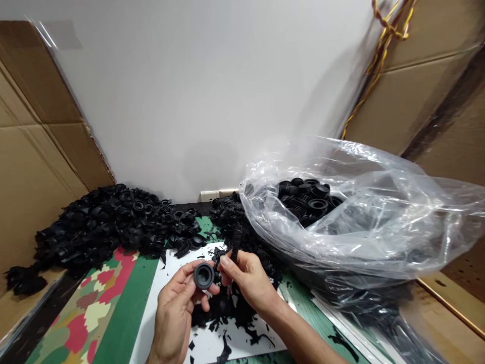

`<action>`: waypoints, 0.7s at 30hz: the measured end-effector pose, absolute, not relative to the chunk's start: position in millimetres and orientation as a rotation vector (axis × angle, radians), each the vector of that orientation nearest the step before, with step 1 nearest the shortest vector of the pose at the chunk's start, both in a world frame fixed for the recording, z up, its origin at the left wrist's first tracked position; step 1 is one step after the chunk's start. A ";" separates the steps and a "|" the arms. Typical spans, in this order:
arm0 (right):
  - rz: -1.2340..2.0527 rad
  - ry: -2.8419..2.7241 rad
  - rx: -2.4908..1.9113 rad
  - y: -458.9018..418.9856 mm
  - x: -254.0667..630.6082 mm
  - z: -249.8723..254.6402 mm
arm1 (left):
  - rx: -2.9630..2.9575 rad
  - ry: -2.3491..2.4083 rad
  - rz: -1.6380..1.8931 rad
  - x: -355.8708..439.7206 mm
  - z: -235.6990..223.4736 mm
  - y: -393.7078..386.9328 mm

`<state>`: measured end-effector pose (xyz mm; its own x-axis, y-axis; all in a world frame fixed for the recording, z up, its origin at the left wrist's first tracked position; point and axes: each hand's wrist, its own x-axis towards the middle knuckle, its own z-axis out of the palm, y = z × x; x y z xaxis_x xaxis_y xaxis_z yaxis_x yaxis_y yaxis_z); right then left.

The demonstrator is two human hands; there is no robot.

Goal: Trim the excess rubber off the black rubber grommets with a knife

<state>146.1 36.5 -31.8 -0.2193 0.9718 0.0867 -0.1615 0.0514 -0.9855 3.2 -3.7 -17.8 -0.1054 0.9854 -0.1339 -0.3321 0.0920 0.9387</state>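
Note:
My left hand (pixel 178 308) pinches a round black rubber bellows cap (pixel 203 276) by its rim, with its open ringed end facing me. Close beside it, my right hand (pixel 248 280) is closed around a slim tool with a black handle (pixel 237 240); the handle sticks up past my thumb, and the tool's kind is unclear. Under both hands lies a white sheet (pixel 151 316), littered with black rubber scraps (pixel 223 349).
On the left rises a heap of black rubber parts (pixel 109 217). A clear plastic bag (pixel 379 242) with more black bellows caps (pixel 316 202) stands at the right. Cardboard (pixel 38 116) flanks both sides, a pale wall (pixel 197 91) is behind, and twisted yellow-red wires (pixel 375 65) hang at upper right.

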 end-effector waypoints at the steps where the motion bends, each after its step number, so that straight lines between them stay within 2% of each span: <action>1: 1.387 -1.288 -0.927 36.5 146.1 -31.5 | 0.812 1.106 1.355 3.2 -17.6 -3.7; 21: 1.378 -1.311 -0.916 35.3 145.9 -29.2 | 0.756 1.122 1.380 3.4 -12.0 -4.4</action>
<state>145.9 35.3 -29.2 -0.2292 0.9678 0.1037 -0.1522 0.0696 -0.9859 3.4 -4.4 -12.0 -0.1463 0.9755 -0.1645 -0.3602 0.1024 0.9272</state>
